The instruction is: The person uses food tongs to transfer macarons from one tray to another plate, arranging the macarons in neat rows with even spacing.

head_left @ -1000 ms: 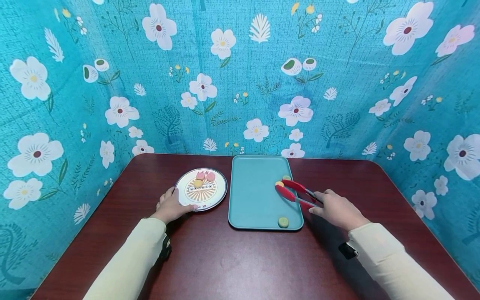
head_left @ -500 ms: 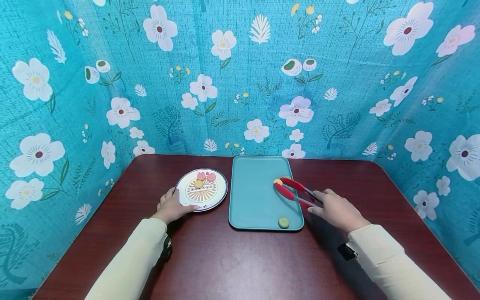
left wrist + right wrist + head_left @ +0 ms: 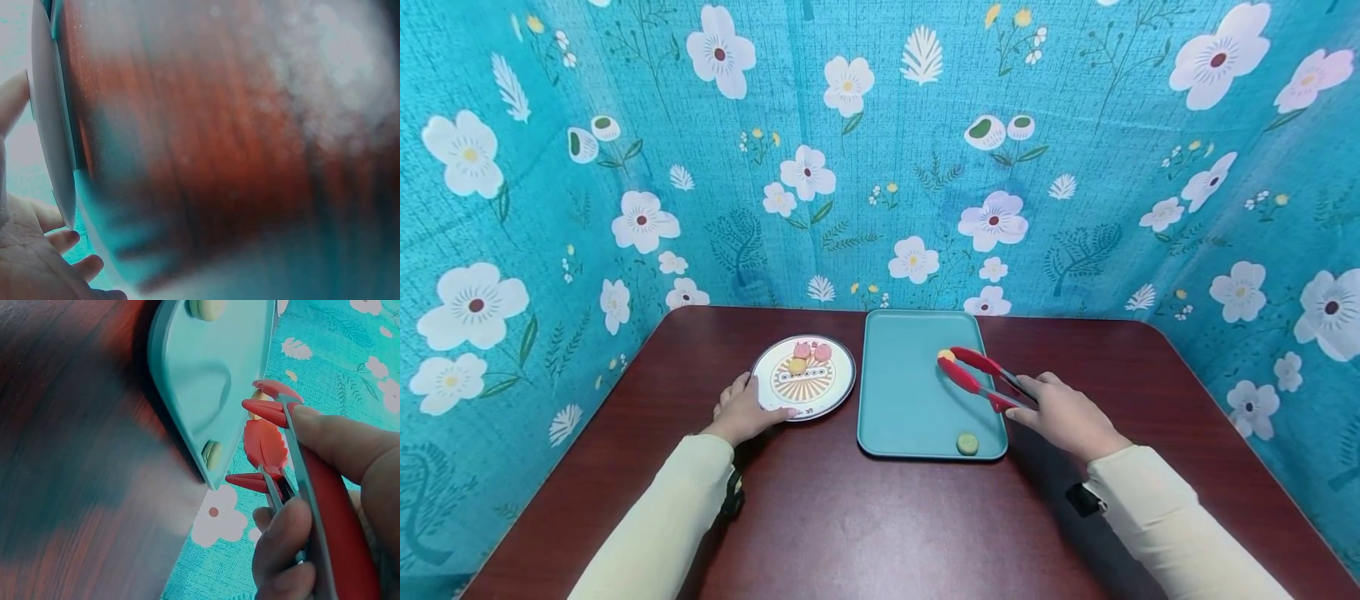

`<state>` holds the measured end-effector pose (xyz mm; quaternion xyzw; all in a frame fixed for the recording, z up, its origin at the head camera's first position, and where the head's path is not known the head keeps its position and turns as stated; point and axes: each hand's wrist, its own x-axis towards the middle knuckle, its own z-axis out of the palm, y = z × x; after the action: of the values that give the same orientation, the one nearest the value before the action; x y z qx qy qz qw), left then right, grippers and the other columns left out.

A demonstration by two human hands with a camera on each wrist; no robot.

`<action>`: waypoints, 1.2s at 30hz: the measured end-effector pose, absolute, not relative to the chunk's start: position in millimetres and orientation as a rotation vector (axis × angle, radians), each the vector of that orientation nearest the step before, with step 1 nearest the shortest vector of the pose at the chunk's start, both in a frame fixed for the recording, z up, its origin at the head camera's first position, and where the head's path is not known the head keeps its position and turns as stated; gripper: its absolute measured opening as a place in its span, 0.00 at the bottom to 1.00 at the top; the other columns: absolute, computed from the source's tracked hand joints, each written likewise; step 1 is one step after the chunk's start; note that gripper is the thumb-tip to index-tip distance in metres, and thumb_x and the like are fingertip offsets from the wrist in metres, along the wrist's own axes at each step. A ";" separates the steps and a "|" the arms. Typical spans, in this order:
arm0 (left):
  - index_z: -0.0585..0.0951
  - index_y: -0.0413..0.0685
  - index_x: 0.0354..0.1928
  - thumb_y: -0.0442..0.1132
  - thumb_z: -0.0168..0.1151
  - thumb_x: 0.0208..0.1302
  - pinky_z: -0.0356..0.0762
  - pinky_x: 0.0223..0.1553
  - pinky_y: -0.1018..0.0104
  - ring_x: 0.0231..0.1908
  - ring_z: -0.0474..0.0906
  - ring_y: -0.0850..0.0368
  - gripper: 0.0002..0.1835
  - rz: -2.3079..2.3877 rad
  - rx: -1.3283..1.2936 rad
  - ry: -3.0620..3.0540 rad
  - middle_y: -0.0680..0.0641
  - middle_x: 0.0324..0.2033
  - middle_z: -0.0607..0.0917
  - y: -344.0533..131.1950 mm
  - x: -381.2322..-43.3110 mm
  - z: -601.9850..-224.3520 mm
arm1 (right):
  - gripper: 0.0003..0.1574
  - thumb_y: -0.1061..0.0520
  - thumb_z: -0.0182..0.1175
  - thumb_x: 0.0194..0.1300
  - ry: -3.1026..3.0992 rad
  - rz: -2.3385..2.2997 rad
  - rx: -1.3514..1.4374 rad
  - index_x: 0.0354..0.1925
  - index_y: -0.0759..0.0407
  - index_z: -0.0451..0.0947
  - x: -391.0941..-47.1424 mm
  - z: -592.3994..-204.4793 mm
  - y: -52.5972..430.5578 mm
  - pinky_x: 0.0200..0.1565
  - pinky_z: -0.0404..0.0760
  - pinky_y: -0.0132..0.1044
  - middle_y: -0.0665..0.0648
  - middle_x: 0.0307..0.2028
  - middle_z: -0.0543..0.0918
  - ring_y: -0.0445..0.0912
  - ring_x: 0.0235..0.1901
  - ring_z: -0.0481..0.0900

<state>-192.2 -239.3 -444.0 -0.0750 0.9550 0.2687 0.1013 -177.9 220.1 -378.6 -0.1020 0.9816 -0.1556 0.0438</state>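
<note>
A white plate point(image 3: 837, 390) with a printed pattern bears two pink macarons point(image 3: 822, 352) and a yellow macaron point(image 3: 797, 367). My left hand point(image 3: 747, 414) holds its near-left rim, thumb on the front edge. My right hand point(image 3: 1070, 414) grips red-tipped metal tongs point(image 3: 987, 390), which reach over a teal tray point(image 3: 887, 417). Between the tong tips is another yellow macaron point(image 3: 946, 357). A green macaron point(image 3: 967, 444) lies in the tray's near-right corner. The right wrist view shows two pale green macarons point(image 3: 214, 455) on the tray; in the head view the tongs hide one.
Plate and tray stand side by side on a dark red-brown table point(image 3: 865, 533). A teal flowered cloth point(image 3: 880, 167) hangs behind the table and along both sides. The left wrist view is mostly blurred tabletop.
My right hand has moved the tongs, with the yellow macaron between their tips, slightly left and away from me over the tray. The left hand and plate stay put.
</note>
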 end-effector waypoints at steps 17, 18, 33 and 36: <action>0.47 0.30 0.73 0.63 0.66 0.53 0.45 0.64 0.32 0.68 0.42 0.29 0.60 0.807 -0.200 2.825 0.30 0.71 0.46 -240.6 -192.2 -443.1 | 0.45 0.45 0.70 0.57 3.013 -0.512 -0.397 0.65 0.68 0.68 -177.3 -371.1 208.0 0.24 0.74 0.37 0.64 0.42 0.76 0.47 0.30 0.73; 0.47 0.31 0.73 0.63 0.66 0.53 0.45 0.64 0.32 0.68 0.42 0.29 0.60 0.807 -0.201 2.825 0.30 0.71 0.46 -240.7 -192.3 -443.7 | 0.45 0.45 0.69 0.57 3.013 -0.512 -0.400 0.65 0.68 0.68 -177.6 -371.0 206.8 0.25 0.74 0.37 0.64 0.43 0.76 0.47 0.29 0.73; 0.47 0.30 0.73 0.62 0.66 0.54 0.46 0.64 0.32 0.68 0.43 0.30 0.60 0.791 -0.208 2.832 0.30 0.71 0.47 -240.9 -194.0 -446.3 | 0.43 0.44 0.68 0.59 2.997 -0.537 -0.466 0.65 0.65 0.69 -182.6 -371.2 190.6 0.24 0.71 0.36 0.61 0.40 0.75 0.45 0.26 0.72; 0.47 0.30 0.73 0.62 0.66 0.53 0.46 0.64 0.33 0.67 0.43 0.30 0.60 0.789 -0.208 2.835 0.30 0.71 0.47 -240.9 -194.0 -446.7 | 0.42 0.45 0.68 0.59 2.992 -0.538 -0.476 0.65 0.64 0.69 -182.8 -370.8 187.5 0.24 0.71 0.36 0.61 0.39 0.74 0.44 0.25 0.71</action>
<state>-194.0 -240.9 -446.7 -0.0700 0.9566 0.2662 0.0956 -182.8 187.5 -370.8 -0.1547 0.9718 -0.1749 0.0322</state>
